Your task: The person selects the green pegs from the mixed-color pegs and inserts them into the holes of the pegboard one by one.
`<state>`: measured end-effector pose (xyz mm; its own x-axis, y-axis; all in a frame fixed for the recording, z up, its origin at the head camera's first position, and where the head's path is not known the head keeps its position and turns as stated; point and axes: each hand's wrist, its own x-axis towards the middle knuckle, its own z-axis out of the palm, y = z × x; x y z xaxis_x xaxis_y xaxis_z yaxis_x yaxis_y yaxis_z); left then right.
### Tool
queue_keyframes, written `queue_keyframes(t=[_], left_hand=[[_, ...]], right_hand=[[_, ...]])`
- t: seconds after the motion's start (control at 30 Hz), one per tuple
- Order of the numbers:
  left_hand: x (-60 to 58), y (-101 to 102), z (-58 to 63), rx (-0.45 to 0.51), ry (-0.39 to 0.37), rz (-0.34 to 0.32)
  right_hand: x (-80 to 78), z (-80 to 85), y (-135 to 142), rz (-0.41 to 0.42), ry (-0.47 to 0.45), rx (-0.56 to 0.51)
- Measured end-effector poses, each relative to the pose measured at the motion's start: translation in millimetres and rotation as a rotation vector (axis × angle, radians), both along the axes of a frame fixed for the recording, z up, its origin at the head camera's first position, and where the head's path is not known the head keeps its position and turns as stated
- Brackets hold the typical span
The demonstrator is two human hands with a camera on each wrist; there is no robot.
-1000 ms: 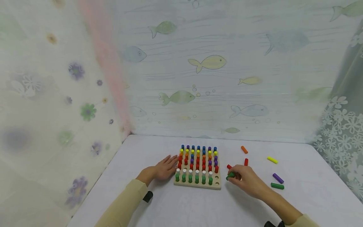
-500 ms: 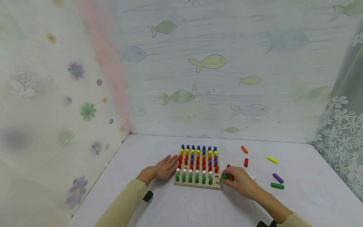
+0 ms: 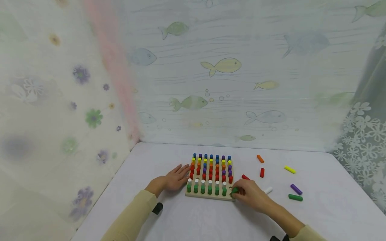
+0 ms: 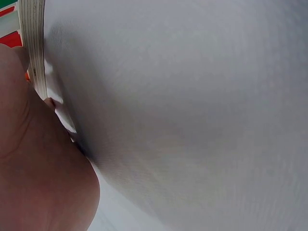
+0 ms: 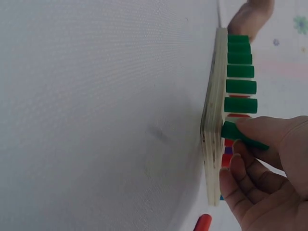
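Note:
A wooden pegboard [image 3: 211, 196] bears rows of coloured pegs: green at the front, then white, red, orange, yellow, purple and blue behind. My right hand [image 3: 250, 194] pinches a green peg [image 5: 230, 130] between thumb and fingers at the board's front right corner. The peg's lower end is at the board's surface; how deep it sits cannot be told. My left hand [image 3: 176, 179] lies flat with fingers stretched out, touching the board's left edge. In the left wrist view, that hand [image 4: 38, 159] is close beside the board's layered side [image 4: 33, 43].
Loose pegs lie right of the board: orange [image 3: 260, 159], two red, one of them [image 3: 262, 172] farther right, yellow [image 3: 290, 169], purple [image 3: 296, 189], green [image 3: 295, 197] and white [image 3: 268, 190]. A white cloth covers the table [image 3: 193, 221]; a patterned curtain [image 3: 223, 110] hangs behind.
My right hand has moved left with the green peg, from beside the board to its front right corner, uncovering a white peg. The left hand has stayed put.

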<state>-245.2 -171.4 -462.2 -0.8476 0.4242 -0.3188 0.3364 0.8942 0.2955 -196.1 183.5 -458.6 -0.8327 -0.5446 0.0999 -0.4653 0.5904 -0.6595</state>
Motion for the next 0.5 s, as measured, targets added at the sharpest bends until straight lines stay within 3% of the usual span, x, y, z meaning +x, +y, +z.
queue_keyframes(t=[0.5], left_hand=[[-3.3, -1.4, -5.3, -0.001, -0.005, 0.000]], right_hand=[[-3.4, -8.4, -5.2, 0.021, -0.017, 0.004]])
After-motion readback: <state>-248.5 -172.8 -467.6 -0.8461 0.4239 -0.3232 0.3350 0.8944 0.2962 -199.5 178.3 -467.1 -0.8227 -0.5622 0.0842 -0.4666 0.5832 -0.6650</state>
